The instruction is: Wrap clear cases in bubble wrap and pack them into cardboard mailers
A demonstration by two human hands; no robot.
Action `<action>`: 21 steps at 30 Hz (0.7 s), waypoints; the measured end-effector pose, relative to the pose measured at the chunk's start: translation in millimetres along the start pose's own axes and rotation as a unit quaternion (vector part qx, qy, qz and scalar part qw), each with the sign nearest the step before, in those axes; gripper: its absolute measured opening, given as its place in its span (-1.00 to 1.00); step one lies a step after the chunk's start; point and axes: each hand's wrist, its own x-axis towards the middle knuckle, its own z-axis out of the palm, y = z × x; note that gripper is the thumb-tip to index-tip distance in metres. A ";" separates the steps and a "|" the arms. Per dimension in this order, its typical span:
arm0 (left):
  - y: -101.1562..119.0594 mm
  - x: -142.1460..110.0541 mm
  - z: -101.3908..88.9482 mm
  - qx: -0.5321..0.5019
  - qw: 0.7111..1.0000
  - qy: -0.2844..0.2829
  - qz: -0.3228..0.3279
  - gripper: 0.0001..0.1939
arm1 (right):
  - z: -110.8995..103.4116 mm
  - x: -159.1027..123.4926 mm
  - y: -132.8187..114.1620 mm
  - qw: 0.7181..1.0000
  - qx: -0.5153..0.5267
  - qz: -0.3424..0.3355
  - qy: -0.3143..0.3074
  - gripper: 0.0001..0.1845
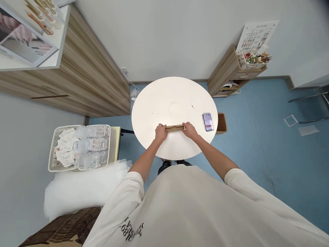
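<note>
A narrow brown cardboard piece [175, 128] lies crosswise at the near part of the round white table [174, 89]; it may be a small folded box, but I cannot tell. My left hand [160, 132] is closed on its left end. The right end is gripped by my right hand [189, 130], thumb and fingers around the edge. To the right of that hand, a purple item [208, 122], blurred out, rests on the tabletop. Farther back is a tiny dark sliver [192, 106].
Left of me, a white basket [53, 151] holds clear plastic packs and paper slips, beside white plastic sheeting [82, 187]. A wooden cabinet [100, 68] borders the table's far left. An open brown box [221, 123] is at its right, below a small wooden shelf unit [223, 70].
</note>
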 end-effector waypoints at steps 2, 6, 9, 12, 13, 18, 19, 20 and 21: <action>0.0 1.0 0.1 -0.024 1.000 -0.006 0.001 -0.74 | -0.3 0.7 -0.9 1.000 0.004 0.007 0.001 -0.72; -0.7 2.4 -0.2 -0.048 0.999 -0.010 0.000 -0.73 | 0.5 1.0 -2.7 1.000 0.000 0.011 0.008 -0.68; -1.9 2.4 -0.9 -0.052 0.999 -0.011 0.009 -0.72 | 0.4 1.3 -2.5 1.000 -0.011 0.006 0.009 -0.68; -3.5 1.8 -1.3 -0.049 0.999 -0.009 0.021 -0.69 | 0.1 2.0 -1.8 1.000 -0.013 -0.001 0.009 -0.66; -4.1 1.7 -1.4 -0.047 0.999 -0.009 0.024 -0.68 | 0.0 2.3 -1.7 1.000 -0.013 -0.003 0.008 -0.67; -7.1 1.7 -1.5 -0.061 0.998 -0.008 0.027 -0.65 | -1.8 3.3 -2.9 1.000 -0.011 -0.007 0.003 -0.73; -7.8 1.6 -1.6 -0.067 0.997 -0.008 0.027 -0.64 | -2.2 3.2 -3.5 1.000 -0.013 -0.006 0.002 -0.73; -8.6 1.5 -1.6 -0.071 0.997 -0.008 0.029 -0.62 | -2.6 2.8 -4.1 1.000 -0.016 -0.007 0.001 -0.73; -9.4 1.3 -1.6 -0.073 0.997 -0.006 0.031 -0.60 | -2.8 2.4 -4.7 1.000 -0.019 -0.008 0.002 -0.73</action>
